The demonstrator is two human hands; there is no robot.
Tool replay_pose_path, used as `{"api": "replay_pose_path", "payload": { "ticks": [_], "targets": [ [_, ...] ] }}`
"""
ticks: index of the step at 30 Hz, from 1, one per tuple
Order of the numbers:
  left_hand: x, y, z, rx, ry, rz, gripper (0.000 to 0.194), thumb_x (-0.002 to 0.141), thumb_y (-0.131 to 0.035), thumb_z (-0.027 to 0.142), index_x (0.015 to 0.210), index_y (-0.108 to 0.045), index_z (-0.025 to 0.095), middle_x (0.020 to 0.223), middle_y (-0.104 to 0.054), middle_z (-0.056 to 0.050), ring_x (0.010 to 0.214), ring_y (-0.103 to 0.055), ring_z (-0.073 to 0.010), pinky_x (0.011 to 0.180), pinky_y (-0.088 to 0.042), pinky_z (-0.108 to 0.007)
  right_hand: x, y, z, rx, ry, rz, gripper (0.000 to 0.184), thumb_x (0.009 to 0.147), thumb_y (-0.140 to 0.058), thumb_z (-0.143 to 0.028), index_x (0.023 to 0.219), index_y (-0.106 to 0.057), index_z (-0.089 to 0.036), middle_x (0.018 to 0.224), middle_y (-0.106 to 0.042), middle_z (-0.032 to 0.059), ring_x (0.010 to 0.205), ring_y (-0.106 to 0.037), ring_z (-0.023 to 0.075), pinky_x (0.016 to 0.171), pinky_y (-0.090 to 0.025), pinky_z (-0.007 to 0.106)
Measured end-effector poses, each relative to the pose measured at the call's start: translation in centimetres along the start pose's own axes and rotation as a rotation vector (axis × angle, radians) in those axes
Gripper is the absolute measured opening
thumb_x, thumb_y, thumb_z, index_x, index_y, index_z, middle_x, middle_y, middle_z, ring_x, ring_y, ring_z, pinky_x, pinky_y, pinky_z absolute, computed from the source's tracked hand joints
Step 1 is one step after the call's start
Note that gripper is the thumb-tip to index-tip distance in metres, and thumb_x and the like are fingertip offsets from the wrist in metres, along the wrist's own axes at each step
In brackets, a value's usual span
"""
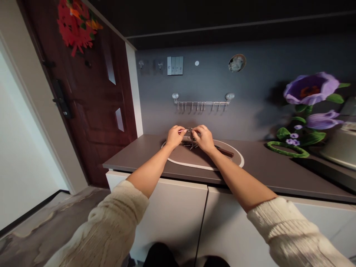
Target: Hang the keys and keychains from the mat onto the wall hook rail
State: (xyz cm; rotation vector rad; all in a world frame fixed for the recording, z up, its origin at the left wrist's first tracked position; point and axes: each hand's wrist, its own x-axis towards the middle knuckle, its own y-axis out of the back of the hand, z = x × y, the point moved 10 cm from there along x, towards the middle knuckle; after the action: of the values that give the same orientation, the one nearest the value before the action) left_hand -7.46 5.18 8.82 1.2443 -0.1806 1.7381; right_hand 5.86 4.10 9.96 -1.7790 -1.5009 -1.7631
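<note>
Left hand (175, 136) pinches a pink item (182, 130), right hand (205, 138) a ring (190, 128), close together over the oval mat's (191, 157) far side; light, steady fingertips should suit such small pieces.

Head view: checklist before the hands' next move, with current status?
1. Left hand pinching the thin pink item: ok.
2. Right hand at the thin metal ring: ok, fingertips on its edge.
3. Ring fully closed: cannot tell, too small.
4. Wall hook rail up at both ends: ok.
5. White-rimmed oval mat on the countertop: ok.
6. Brown-handled item fully visible: not ok, right forearm partly covers it.
</note>
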Motion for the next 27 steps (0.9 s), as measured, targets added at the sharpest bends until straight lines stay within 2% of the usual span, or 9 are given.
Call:
{"api": "replay_pose_path", "payload": {
  "ticks": [6,11,18,24,27],
  "targets": [
    [-0.5,-1.6,-0.2,-0.093,0.048,-0.155,0.019,0.076,-0.052,0.03,0.076,-0.064,0.016,0.074,-0.064,-0.002,0.07,-0.055,-0.0125,0.07,-0.044,-0.025,0.0,-0.6,1.7,0.164,-0.142,0.002,0.021,0.081,-0.041,-0.03,0.084,-0.057,-0.016,0.081,-0.059,0.0056,0.075,-0.052,0.0149,0.072,-0.041,0.027],
    [-0.4,-1.4,0.3,-0.2,0.047,-0.147,0.021,0.076,-0.052,0.03,0.084,-0.064,0.015,0.083,-0.065,-0.004,0.073,-0.055,-0.0122,0.071,-0.044,-0.025,-0.1,-1.1,2.0,0.252,-0.191,-0.03,0.023,0.08,-0.043,-0.033,0.085,-0.057,-0.016,0.078,-0.061,0.0041,0.07,-0.053,0.0137,0.069,-0.042,0.026],
    [-0.2,-1.7,-0.5,-0.366,0.126,-0.137,0.014,0.073,-0.054,0.026,0.073,-0.062,0.013,0.071,-0.062,-0.002,0.065,-0.054,-0.0114,0.067,-0.044,-0.025,-0.2,-2.3,3.6,0.458,-0.29,-0.053,0.026,0.075,-0.05,-0.038,0.084,-0.058,-0.016,0.075,-0.061,0.0033,0.067,-0.054,0.0126,0.067,-0.043,0.027],
    [0.0,-1.6,-1.3,-0.465,0.196,-0.087,0.011,0.072,-0.055,0.023,0.072,-0.062,0.014,0.073,-0.064,-0.002,0.07,-0.056,-0.0122,0.072,-0.044,-0.026,-0.8,-4.1,4.5,0.705,-0.416,-0.121,0.031,0.066,-0.059,-0.044,0.075,-0.056,-0.014,0.063,-0.053,-0.001,0.057,-0.047,0.0089,0.059,-0.04,0.024],
    [0.0,-1.8,-1.5,-0.49,0.22,-0.081,0.01,0.072,-0.056,0.022,0.072,-0.062,0.014,0.072,-0.063,-0.003,0.069,-0.056,-0.012,0.07,-0.044,-0.026,-1.2,-4.7,4.6,0.787,-0.476,-0.152,0.035,0.062,-0.062,-0.047,0.073,-0.055,-0.015,0.065,-0.053,-0.0007,0.057,-0.046,0.0087,0.057,-0.04,0.023]
  ]
}}
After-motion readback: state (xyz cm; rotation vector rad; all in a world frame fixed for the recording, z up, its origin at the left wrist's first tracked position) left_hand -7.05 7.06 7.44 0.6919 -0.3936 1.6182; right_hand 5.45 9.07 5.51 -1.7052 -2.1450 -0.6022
